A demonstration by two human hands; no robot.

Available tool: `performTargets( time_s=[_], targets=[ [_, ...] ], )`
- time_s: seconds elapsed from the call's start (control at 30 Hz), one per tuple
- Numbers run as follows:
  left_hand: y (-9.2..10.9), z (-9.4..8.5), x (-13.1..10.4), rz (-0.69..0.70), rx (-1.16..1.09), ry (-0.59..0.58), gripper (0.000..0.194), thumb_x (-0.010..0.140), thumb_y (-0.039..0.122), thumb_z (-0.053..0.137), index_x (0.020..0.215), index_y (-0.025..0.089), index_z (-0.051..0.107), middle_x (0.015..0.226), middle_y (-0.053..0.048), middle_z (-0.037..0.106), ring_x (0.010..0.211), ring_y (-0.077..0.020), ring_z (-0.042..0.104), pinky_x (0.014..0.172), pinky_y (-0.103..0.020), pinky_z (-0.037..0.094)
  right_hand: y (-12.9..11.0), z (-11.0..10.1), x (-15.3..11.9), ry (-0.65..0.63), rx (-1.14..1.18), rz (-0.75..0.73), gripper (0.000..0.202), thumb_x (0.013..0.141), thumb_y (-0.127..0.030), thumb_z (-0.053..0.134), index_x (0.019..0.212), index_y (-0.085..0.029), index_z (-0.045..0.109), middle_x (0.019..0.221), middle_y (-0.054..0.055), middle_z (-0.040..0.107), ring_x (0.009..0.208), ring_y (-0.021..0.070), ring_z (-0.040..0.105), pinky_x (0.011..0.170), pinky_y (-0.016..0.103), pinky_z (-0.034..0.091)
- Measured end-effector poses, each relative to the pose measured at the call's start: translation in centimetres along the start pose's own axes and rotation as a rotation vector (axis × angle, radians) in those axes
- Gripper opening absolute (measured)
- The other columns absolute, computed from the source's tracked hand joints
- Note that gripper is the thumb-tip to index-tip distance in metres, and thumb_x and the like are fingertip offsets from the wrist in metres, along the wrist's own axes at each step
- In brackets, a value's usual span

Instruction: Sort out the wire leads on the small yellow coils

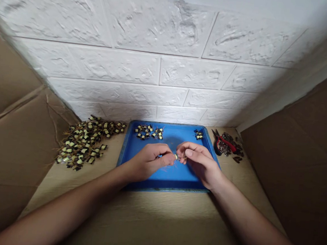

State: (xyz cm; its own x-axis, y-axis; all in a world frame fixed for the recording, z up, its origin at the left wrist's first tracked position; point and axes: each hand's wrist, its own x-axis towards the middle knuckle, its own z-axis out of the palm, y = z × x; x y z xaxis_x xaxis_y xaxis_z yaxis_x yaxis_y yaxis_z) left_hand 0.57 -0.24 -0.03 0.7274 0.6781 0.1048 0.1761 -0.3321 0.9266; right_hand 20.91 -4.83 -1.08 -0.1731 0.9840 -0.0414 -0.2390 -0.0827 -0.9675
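Over the blue tray (pixel 147 182), my left hand (pixel 155 160) pinches a small yellow-and-black wound component (pixel 176 157) between thumb and fingertips. Thin metal pins and wires stick out of its right side. My right hand (pixel 198 159) is at those wires, thumb and fingers curled around their ends. Small clusters of similar components (pixel 143 130) lie at the tray's back left, and a few more (pixel 198 135) at its back right. Some fine loose wire bits lie on the tray below my hands.
A large heap of yellow-and-black components (pixel 84 142) covers the table left of the tray. Right of it, red-handled pliers (pixel 227 142) rest on a pile of small dark parts (pixel 238 151). Cardboard walls (pixel 300 148) stand on both sides, a white brick-patterned wall (pixel 173 74) behind.
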Motion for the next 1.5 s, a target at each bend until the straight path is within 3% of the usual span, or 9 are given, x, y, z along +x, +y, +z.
performTargets(
  time_s=[0.13, 0.3, 0.77, 0.97, 1.5],
  targets=[
    [0.04, -0.01, -0.13, -0.017, -0.020, 0.004, 0.033, 0.099, 0.035, 0.048, 0.082, 0.013, 0.065, 0.079, -0.003, 0.065, 0.071, -0.0115, 0.056, 0.067, -0.022, 0.045, -0.05, 0.16, -0.19, 0.002, -0.087, -0.054, 0.021, 0.083, -0.036, 0.075, 0.072, -0.020, 0.070, 0.072, 0.001, 0.060, 0.071, 0.0162, 0.050, 0.069, 0.030, 0.036],
    [0.04, -0.09, -0.31, -0.019, -0.043, -0.034, 0.033, 0.099, 0.039, 0.047, 0.093, 0.013, 0.066, 0.085, -0.004, 0.065, 0.074, -0.0126, 0.056, 0.066, -0.023, 0.046, -0.11, 0.42, -0.23, 0.000, -0.087, -0.082, 0.024, 0.086, -0.038, 0.073, 0.071, -0.020, 0.069, 0.074, 0.002, 0.062, 0.072, 0.0169, 0.052, 0.070, 0.031, 0.037],
    [0.07, -0.13, -0.23, -0.005, -0.022, 0.027, 0.034, 0.101, 0.034, 0.044, 0.084, 0.013, 0.064, 0.081, -0.004, 0.062, 0.073, -0.0118, 0.056, 0.067, -0.023, 0.046, 0.23, 0.13, -0.08, 0.029, -0.069, -0.051, 0.026, 0.083, -0.036, 0.077, 0.067, -0.019, 0.066, 0.070, 0.000, 0.059, 0.071, 0.0156, 0.050, 0.069, 0.031, 0.036],
    [0.04, -0.13, -0.17, 0.013, 0.016, 0.041, 0.034, 0.101, 0.034, 0.044, 0.082, 0.013, 0.064, 0.080, -0.004, 0.063, 0.072, -0.0124, 0.056, 0.067, -0.024, 0.045, 0.21, 0.01, -0.06, 0.038, -0.060, -0.029, 0.018, 0.082, -0.036, 0.077, 0.079, -0.019, 0.073, 0.076, 0.002, 0.063, 0.072, 0.0159, 0.051, 0.069, 0.031, 0.037],
    [0.19, -0.20, -0.05, 0.098, 0.082, -0.039, 0.032, 0.099, 0.028, 0.044, 0.078, 0.013, 0.063, 0.078, -0.002, 0.060, 0.073, -0.0119, 0.055, 0.070, -0.025, 0.042, 0.05, 0.19, -0.04, -0.023, -0.049, 0.022, 0.013, 0.081, -0.029, 0.076, 0.076, -0.018, 0.072, 0.075, 0.000, 0.061, 0.071, 0.0145, 0.049, 0.071, 0.030, 0.035]
  ],
)
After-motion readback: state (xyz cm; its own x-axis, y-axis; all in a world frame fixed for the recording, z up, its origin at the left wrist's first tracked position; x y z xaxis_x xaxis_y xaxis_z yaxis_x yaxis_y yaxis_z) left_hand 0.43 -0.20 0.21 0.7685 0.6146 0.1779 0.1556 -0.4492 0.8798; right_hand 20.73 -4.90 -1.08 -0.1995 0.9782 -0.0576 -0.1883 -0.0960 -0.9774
